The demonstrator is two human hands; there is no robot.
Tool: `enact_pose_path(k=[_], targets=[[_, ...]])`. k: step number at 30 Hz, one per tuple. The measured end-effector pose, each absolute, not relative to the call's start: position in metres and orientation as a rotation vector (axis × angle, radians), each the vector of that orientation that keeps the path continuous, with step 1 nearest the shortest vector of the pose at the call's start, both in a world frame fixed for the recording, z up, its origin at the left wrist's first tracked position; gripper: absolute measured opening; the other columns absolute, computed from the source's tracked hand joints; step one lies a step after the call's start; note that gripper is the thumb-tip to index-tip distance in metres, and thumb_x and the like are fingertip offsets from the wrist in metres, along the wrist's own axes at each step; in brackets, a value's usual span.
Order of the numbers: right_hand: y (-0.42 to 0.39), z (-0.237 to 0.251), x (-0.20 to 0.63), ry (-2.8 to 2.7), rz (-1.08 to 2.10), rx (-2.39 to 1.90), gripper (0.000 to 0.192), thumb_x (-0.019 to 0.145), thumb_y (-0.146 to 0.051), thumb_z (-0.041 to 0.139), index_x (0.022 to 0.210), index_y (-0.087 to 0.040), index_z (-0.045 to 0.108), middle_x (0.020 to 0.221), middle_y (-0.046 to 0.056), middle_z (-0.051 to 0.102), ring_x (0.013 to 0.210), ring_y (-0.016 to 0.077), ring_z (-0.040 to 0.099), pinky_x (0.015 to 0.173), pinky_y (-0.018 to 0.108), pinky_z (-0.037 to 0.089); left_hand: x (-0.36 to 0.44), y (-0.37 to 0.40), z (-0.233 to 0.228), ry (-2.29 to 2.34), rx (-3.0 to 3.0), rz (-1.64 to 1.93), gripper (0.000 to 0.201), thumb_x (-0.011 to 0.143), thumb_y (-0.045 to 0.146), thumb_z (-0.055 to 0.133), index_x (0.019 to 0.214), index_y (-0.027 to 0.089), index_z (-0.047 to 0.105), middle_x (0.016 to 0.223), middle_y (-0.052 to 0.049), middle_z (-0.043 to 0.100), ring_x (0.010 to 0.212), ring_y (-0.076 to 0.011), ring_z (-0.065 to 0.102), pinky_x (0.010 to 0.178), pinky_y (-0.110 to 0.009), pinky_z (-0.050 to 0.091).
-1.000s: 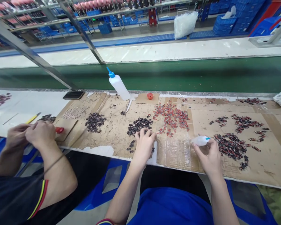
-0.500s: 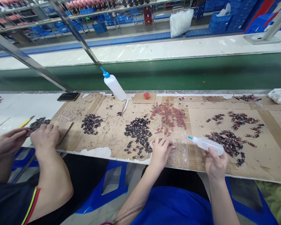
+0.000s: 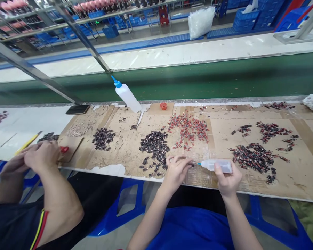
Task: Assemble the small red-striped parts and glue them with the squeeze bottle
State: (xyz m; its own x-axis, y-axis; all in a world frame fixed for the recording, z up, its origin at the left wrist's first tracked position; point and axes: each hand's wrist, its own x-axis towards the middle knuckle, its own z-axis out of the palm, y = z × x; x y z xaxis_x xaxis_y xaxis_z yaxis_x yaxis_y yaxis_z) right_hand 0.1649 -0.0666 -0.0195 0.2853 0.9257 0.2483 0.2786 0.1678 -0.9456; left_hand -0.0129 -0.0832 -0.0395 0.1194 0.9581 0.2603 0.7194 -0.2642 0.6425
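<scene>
Between both hands (image 3: 176, 170) (image 3: 228, 178), unlabelled squeeze bottle (image 3: 216, 165)

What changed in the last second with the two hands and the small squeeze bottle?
The right hand tipped the small squeeze bottle level, nozzle leftward. The left hand left the dark pile and now pinches a small part at the nozzle. The big bottle stayed.

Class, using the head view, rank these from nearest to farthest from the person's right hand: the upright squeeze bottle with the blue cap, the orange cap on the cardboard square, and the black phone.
1. orange cap, beyond the right hand, leftward.
2. upright squeeze bottle, farther left.
3. black phone, far left.
</scene>
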Motion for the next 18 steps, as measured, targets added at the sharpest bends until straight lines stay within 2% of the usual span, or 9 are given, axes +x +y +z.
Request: enact_pose_path(k=[7, 18], targets=[[-0.0671, -0.0282, 0.1664, -1.383, 0.565, -1.395, 0.031, 0.077, -0.043, 0.063, 0.059, -0.019, 0.055, 0.047, -0.003, 0.052, 0.041, 0.0109, 0.045, 0.042, 0.023, 0.036, -0.0101, -0.0828, -0.0450, 1.688, 2.039, 1.046, 0.017, 0.082, 0.016, 0.070, 0.096, 0.026, 0.069, 0.084, 0.002, 0.078, 0.091, -0.0177, 0.067, 0.091, -0.037, 0.028], [-0.0654, -0.0269, 0.1633, -1.455, 0.560, -1.429, 0.037, 0.077, -0.045, 0.062, 0.053, -0.020, 0.048, 0.044, -0.004, 0.046, 0.040, 0.0095, 0.042, 0.041, 0.023, 0.035, -0.0098, -0.0827, -0.0449, 1.709, 2.036, 1.044, 0.017, 0.081, 0.017, 0.071, 0.095, 0.027, 0.071, 0.083, 0.002, 0.078, 0.087, -0.0169, 0.067, 0.092, -0.037, 0.029]])
